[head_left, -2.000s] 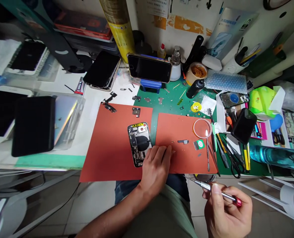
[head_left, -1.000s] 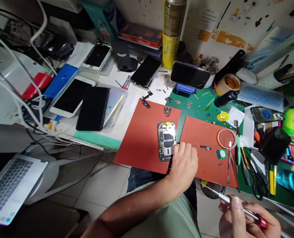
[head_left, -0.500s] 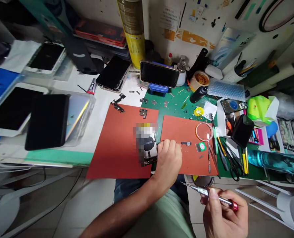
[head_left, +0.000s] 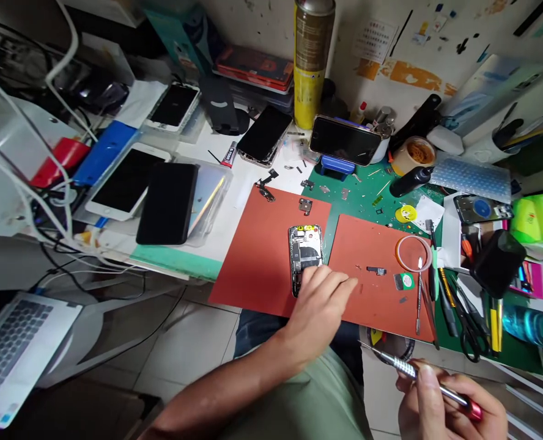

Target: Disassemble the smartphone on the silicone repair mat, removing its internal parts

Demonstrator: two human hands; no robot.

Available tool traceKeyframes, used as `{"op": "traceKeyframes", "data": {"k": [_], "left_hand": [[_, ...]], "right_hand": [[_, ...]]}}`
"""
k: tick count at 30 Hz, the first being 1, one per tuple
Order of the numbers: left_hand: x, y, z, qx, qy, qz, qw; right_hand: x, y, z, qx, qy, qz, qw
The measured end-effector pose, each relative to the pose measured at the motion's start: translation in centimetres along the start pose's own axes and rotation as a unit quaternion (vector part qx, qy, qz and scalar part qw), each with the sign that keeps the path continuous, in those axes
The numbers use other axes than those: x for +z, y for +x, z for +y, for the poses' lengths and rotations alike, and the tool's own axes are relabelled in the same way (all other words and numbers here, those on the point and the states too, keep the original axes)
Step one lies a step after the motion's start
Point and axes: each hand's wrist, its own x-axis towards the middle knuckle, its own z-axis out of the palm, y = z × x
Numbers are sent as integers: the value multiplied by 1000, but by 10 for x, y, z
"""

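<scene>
My left hand (head_left: 324,302) is over the lower right corner of an opened smartphone (head_left: 307,253), which lies face up on a red mat (head_left: 248,269) with its inner parts bare. Its fingers are curled together, their tips turned right toward the second red mat (head_left: 345,244); anything between them is hidden. Below the table's front edge, my right hand (head_left: 450,397) grips a thin precision screwdriver (head_left: 404,366) with a silver knurled shaft and a red end, its tip pointing up and left. A small dark phone part (head_left: 376,271) lies on the right mat.
Small parts, including a metal-and-black piece (head_left: 305,206), lie behind the phone. At right are a clear ring (head_left: 413,253), a metal pick (head_left: 419,299) and scissors (head_left: 473,336). A phone (head_left: 345,140) leans on a blue stand. Tablets (head_left: 166,205) and a laptop (head_left: 19,354) are left.
The view has swung left, bringing the laptop into sight. My left hand has shifted from the phone's right edge to over its lower right corner. My right hand still holds the screwdriver.
</scene>
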Motion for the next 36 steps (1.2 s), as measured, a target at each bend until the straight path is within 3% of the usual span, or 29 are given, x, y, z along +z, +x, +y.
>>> {"op": "traceKeyframes", "data": {"k": [7,12,17,24,30,36], "left_hand": [[-51,-38,-58,-30,-69,95,993],[-63,-49,-79,58,-52,85,993],[-67,-49,-90,78,-17,45,996],[-66,-49,-103,71,-2,-87,994],[-69,-45,-102,92,-20,-89,992],[-73,-42,-99,78,-32,-81,993]], "right_hand": [[25,-10,-18,-4,34,-74,997],[27,-2,-10,-90,32,-126,987],[27,-4,-3,-148,-1,-172,974],[55,-18,-1,-273,-49,-342,898],[75,-24,-11,-322,-66,-363,872],[79,-26,-15,-341,-120,-360,860]]}}
